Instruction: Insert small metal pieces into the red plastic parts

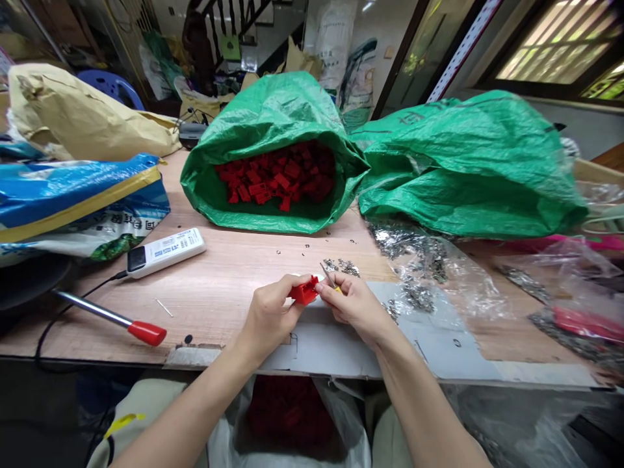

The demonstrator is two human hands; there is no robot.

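Observation:
My left hand (273, 310) is closed on a small red plastic housing (305, 292), held just above the table near its front edge. My right hand (354, 304) meets it from the right, its fingers wrapped round a thin pointed tool with a yellow handle (337, 288). The metal shaft of that tool (327, 274) points up and away from me. Fingertips of the right hand touch the housing's right side; whether they also pinch a small part there I cannot make out. Small metal pieces (347, 267) lie in a loose pile just beyond my hands.
An open green sack (273, 224) of red housings (280, 175) lies ahead, another green sack (478, 162) to its right. Clear plastic bags of metal parts (419, 292) spread at right. A white device (168, 252) and a red-tipped lever (146, 332) are at left. Below the edge hangs a bag (229, 435).

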